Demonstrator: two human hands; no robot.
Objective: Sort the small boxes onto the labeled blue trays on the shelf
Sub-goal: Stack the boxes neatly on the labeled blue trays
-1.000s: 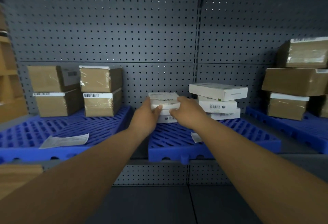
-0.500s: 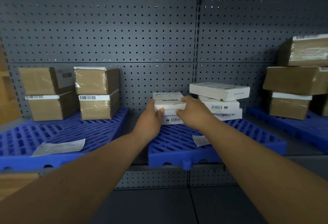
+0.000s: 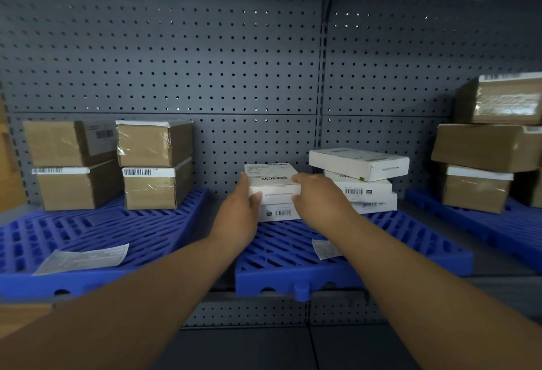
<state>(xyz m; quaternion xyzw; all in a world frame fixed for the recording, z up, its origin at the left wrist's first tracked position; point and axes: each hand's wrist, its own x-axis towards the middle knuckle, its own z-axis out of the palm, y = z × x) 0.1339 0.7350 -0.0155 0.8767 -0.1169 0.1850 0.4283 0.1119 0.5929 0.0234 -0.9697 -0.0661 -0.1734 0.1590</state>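
A flat white box (image 3: 271,177) with a barcode label lies on top of another white box (image 3: 278,212) at the back of the middle blue tray (image 3: 293,270). My left hand (image 3: 239,214) holds its left end, thumb against the front face. My right hand (image 3: 316,199) grips its right end with curled fingers. Right beside it stands a stack of three white boxes (image 3: 359,164). A paper label (image 3: 324,248) lies on this tray, partly hidden by my right forearm.
The left blue tray (image 3: 96,231) carries several brown cardboard boxes (image 3: 154,164) and a paper label (image 3: 83,258). More brown boxes (image 3: 484,146) are stacked on the right blue tray (image 3: 498,229). Grey pegboard (image 3: 176,61) backs the shelf.
Both hands have pushed the white box a little farther back on the lower white box. The view has shifted slightly left and down.
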